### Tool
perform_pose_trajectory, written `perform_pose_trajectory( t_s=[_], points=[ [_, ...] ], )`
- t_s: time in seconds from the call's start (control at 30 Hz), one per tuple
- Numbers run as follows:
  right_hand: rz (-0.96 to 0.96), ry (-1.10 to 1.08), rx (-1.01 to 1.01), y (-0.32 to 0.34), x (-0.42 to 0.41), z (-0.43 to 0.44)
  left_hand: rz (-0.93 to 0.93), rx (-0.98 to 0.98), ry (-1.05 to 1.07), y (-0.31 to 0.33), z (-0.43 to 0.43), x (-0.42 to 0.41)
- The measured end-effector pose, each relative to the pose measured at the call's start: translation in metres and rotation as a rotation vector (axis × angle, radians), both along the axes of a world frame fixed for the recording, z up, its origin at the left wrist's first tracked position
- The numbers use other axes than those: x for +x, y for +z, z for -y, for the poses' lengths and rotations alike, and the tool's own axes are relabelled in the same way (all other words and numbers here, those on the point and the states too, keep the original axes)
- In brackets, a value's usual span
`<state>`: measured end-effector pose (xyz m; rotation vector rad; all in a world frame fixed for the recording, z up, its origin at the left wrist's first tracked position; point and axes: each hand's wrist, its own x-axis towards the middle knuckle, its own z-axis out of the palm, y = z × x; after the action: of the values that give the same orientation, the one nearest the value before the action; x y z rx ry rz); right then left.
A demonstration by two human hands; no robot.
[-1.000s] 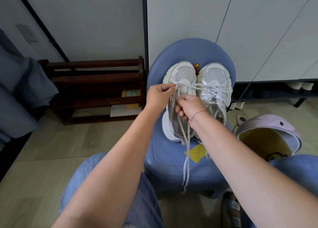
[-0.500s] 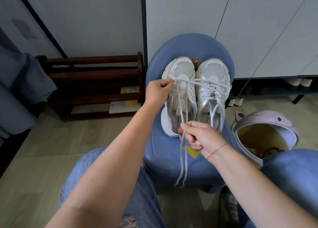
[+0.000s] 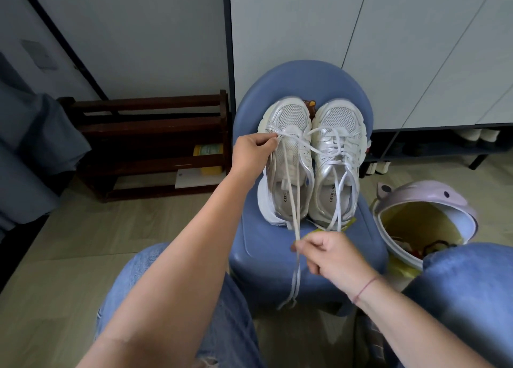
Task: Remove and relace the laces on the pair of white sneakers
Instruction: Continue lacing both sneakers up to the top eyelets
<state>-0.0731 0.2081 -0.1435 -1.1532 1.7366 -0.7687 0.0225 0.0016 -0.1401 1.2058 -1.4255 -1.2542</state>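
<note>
Nine-o'clock sneaker point(image 3: 286, 118) nearly unlaced; my left hand point(image 3: 254, 152) and right hand point(image 3: 330, 256) pinch its lace point(image 3: 298, 267). Three-o'clock sneaker point(image 3: 341, 120) still laced, all relacing pending.

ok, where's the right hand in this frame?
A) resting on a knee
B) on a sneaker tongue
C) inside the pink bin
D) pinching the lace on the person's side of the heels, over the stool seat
D: the right hand pinches the lace short of the heels, over the blue stool. The left hand pinches the lace by the toe eyelets of the sneaker nearer the wooden rack.
</note>
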Motion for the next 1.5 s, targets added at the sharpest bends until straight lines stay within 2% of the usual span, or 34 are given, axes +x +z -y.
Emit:
perform_pose_trajectory(
  t_s=[0.07, 0.1, 0.17, 0.27, 0.33, 0.53, 0.6, 0.73, 1.1, 1.2, 1.3, 1.4, 1.5],
  points=[
    [-0.18, -0.016, -0.14, 0.009, -0.005, 0.013, 0.001, 0.001, 0.0, 0.0, 0.0, 0.0],
    [-0.194, -0.05, -0.209, 0.015, -0.006, 0.021, 0.001, 0.001, -0.001, 0.0, 0.0, 0.0],
    [-0.083, -0.129, -0.288, 0.024, -0.006, 0.042, -0.003, 0.001, 0.0, 0.001, 0.0, -0.001],
    [0.156, -0.202, -0.241, 0.026, -0.003, 0.082, -0.002, 0.001, 0.002, 0.001, 0.0, -0.001],
    [0.195, -0.199, -0.203, 0.023, 0.002, 0.106, 0.003, 0.001, -0.002, 0.001, 0.0, -0.001],
    [-0.098, -0.248, -0.16, 0.015, 0.013, 0.142, 0.009, -0.008, -0.017, 0.004, -0.001, 0.001],
    [-0.138, -0.269, -0.185, 0.011, 0.011, 0.145, 0.002, 0.001, -0.02, 0.004, -0.001, 0.001],
    [-0.128, -0.294, -0.251, 0.008, 0.007, 0.133, -0.01, 0.002, -0.012, 0.001, 0.002, 0.001],
    [0.258, -0.214, -0.108, 0.001, 0.02, 0.049, -0.01, -0.013, 0.001, -0.001, 0.001, -0.001],
    [0.238, -0.191, -0.118, 0.001, 0.017, 0.043, -0.014, -0.007, 0.001, -0.001, 0.001, -0.001],
    [0.131, -0.349, -0.21, -0.007, 0.002, 0.044, -0.033, 0.006, 0.002, -0.001, 0.001, -0.001],
    [0.164, -0.495, -0.217, -0.018, -0.01, 0.043, -0.026, 0.009, 0.005, 0.0, 0.001, -0.001],
    [0.217, -0.462, -0.168, -0.025, -0.007, 0.044, -0.019, 0.007, 0.007, 0.0, 0.001, -0.002]
  ],
)
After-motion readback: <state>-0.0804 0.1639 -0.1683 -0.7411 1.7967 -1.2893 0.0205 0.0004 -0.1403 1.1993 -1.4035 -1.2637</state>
